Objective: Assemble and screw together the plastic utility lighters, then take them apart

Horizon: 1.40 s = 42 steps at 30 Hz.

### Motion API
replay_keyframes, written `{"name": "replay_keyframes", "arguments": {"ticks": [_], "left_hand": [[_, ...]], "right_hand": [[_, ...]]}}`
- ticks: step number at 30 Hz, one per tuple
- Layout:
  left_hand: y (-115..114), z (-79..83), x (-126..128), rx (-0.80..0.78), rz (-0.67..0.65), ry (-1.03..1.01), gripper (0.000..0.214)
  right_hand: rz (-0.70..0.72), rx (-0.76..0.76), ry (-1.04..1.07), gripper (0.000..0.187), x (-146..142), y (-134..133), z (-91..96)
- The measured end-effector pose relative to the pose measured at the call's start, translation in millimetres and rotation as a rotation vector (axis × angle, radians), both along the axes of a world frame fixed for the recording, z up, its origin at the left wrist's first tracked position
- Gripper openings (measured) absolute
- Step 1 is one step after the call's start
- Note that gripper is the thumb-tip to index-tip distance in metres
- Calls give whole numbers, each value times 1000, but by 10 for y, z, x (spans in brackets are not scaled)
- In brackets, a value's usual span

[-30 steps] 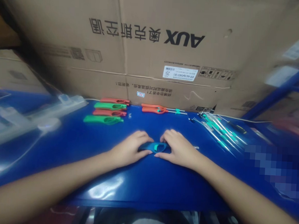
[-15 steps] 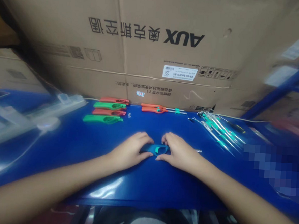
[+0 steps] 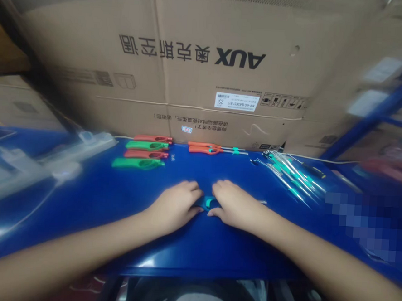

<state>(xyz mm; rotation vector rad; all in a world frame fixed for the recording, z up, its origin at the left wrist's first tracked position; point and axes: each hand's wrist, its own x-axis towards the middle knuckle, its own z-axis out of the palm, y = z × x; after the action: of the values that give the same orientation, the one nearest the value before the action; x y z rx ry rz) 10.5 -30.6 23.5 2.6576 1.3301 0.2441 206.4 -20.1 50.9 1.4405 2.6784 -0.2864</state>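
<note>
My left hand point(image 3: 173, 206) and my right hand point(image 3: 233, 205) lie side by side on the blue table point(image 3: 98, 208), both curled over a blue plastic handle point(image 3: 207, 202). Only a short piece of the handle shows between the two thumbs. A thin metal rod tip point(image 3: 263, 202) sticks out from under my right hand on its right side. Both hands have their fingers closed down on the handle.
A row of red and green handles point(image 3: 146, 151) lies at the back left. Two orange tools with rods point(image 3: 208, 147) lie behind my hands. Several metal rods with teal collars point(image 3: 293, 174) are heaped at the back right. A large cardboard box point(image 3: 192, 63) walls the back.
My hands have drawn closer together over the blue handle, so less of it shows. The view has shifted slightly.
</note>
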Motion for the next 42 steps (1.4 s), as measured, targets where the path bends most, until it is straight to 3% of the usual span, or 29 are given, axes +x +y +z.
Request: {"name": "replay_keyframes", "arguments": {"ticks": [6, 11, 23, 30, 34, 37, 42], "left_hand": [[-93, 38, -24, 16, 3, 53, 25], [-39, -20, -56, -19, -93, -113, 28], [107, -119, -118, -9, -204, -273, 31], [161, -193, -121, -31, -159, -382, 34], [218, -252, -129, -87, -58, -586, 34], [252, -282, -131, -109, 15, -708, 36], [268, -295, -127, -196, 89, -821, 40]], "right_hand": [[19, -112, 215, 39, 84, 34, -53], [4, -147, 389, 39, 171, 48, -159], [104, 30, 320, 36, 199, 14, -175], [-40, -42, 470, 54, 308, 159, -170], [-136, -150, 679, 44, 363, 292, -239], [-81, -155, 734, 29, 370, 343, -282], [60, -44, 617, 26, 353, 309, -274]]}}
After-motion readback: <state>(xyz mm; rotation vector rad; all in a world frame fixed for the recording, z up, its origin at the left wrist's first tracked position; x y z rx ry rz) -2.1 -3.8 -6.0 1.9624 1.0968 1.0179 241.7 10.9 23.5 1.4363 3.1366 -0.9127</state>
